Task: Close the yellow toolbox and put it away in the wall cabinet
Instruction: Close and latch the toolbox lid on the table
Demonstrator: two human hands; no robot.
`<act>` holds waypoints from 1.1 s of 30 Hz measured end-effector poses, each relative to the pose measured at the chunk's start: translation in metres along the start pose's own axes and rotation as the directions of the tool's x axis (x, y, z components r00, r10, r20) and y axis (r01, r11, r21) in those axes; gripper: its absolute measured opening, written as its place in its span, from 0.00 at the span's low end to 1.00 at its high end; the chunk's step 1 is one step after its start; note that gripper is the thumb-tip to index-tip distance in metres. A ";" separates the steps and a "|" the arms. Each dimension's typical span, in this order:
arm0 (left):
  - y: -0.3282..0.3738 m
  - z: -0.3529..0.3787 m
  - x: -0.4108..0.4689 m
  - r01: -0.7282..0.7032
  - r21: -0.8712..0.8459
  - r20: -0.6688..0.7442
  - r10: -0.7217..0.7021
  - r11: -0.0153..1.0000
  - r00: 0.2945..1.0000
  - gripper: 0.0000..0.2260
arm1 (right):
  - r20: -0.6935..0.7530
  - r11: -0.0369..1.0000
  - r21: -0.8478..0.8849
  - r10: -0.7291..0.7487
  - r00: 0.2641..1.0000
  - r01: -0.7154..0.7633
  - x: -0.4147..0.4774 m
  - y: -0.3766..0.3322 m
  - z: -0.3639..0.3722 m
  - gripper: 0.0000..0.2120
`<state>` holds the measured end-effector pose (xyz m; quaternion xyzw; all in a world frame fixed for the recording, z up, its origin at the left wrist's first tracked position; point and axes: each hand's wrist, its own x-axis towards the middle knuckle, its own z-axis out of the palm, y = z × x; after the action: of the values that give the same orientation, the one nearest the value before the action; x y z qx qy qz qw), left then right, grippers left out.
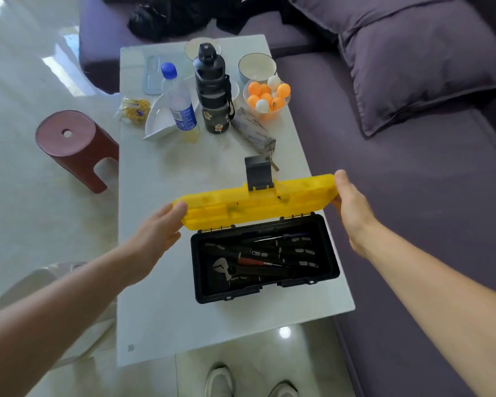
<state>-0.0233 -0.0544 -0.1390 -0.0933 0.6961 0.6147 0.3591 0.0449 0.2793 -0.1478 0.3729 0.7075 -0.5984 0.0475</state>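
The toolbox stands open on the white table [161,325]. Its black base [265,290] holds a wrench, screwdrivers and other dark tools. The yellow lid [255,203] stands raised on its rear hinges, with a dark latch [258,173] sticking up from its top edge. My left hand [158,234] grips the lid's left end, thumb on top. My right hand [352,209] grips the lid's right end. No wall cabinet is in view.
Behind the toolbox stand a black flask [212,90], a water bottle [179,100], a bowl of ping-pong balls [267,97], a white dish [158,121] and a snack bag [135,108]. A purple sofa [413,196] runs along the right. A red stool [75,144] stands left.
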 end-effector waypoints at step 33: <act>-0.050 0.071 0.014 -0.343 0.935 0.320 0.201 0.089 0.926 0.58 | 0.058 0.658 0.564 0.572 0.819 -0.499 -0.134 0.129 0.078 0.12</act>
<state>0.0224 0.0046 -0.1865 0.3265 0.9088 0.0720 0.2494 0.1871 0.1482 -0.2057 0.5982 0.3620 -0.7117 0.0673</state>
